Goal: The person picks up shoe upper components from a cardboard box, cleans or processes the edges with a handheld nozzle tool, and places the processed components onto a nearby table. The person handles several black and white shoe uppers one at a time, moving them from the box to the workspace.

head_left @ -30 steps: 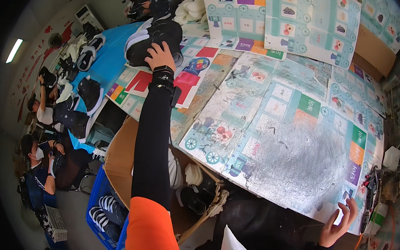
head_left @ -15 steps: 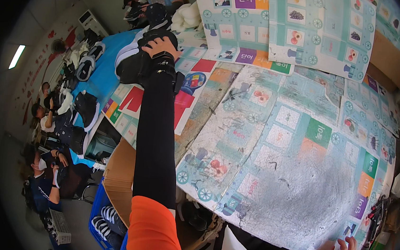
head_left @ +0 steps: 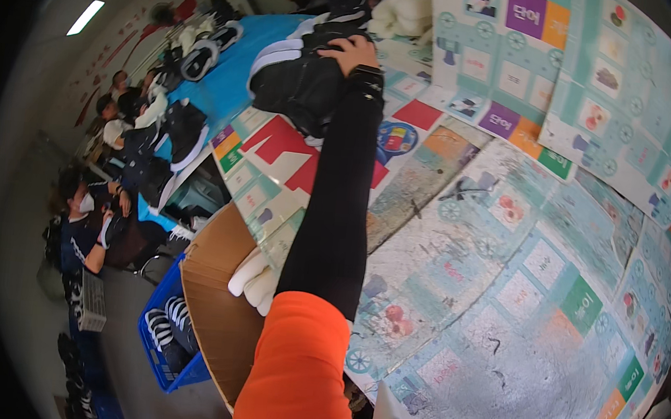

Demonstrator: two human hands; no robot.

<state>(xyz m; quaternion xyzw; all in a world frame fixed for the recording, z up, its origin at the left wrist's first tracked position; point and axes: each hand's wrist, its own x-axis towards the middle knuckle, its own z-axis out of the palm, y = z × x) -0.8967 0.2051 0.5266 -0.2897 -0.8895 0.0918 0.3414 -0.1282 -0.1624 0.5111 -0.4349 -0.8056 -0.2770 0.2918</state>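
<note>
My left arm, in an orange sleeve and a black arm cover, reaches far across the table. At its end my left hand [head_left: 353, 54] lies over the top of a black shoe, its fingers bent onto the dark upper. That black shoe [head_left: 294, 86] has a pale sole edge turned to the upper left and sits at the table's far left part. Dark shapes crowd just behind the hand, too jumbled to separate. My right hand is out of the picture.
A worn, printed sheet covers the table [head_left: 460, 244]; upright printed boards [head_left: 632, 100] stand behind. White stuffing-like pieces [head_left: 400, 16] lie at the back. Left are a blue-topped table [head_left: 267, 36] with shoes, a cardboard box [head_left: 222, 279], a blue crate [head_left: 151, 329] and a seated person [head_left: 96, 212].
The view has swung left, so the table and arm sit further right. My left hand stays on the black shoe, which appears turned a little. My right hand has left the picture.
</note>
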